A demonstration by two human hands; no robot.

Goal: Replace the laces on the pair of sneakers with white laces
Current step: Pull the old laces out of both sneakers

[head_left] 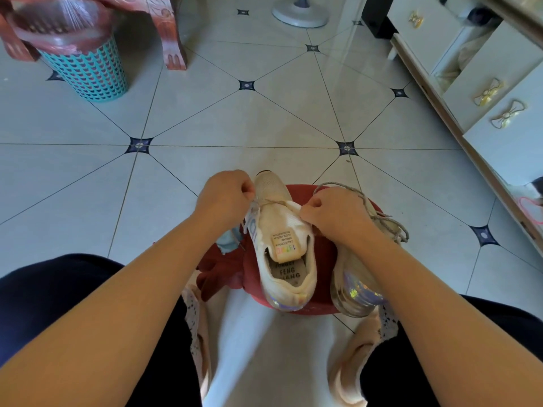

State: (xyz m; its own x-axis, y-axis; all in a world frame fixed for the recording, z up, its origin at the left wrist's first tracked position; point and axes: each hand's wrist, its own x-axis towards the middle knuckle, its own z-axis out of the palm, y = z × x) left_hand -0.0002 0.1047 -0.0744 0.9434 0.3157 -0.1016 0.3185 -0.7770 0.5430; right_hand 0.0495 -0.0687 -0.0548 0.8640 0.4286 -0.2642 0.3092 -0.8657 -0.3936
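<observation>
Pinching one lace (pixel 268 200) (two sneakers (pixel 283 230))

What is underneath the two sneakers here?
A round red surface, maybe a stool, shows around the middle sneaker and right sneaker, with dark red cloth on its left side. The part directly beneath the shoes is hidden.

Red stool (pixel 298 190) — cream sneaker (pixel 282 227), grey-laced sneaker (pixel 352 277)

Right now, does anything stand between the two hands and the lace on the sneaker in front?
Nothing visible does. The left hand pinches the grey lace at the left edge of the sneaker, and the right hand pinches its right edge.
</observation>
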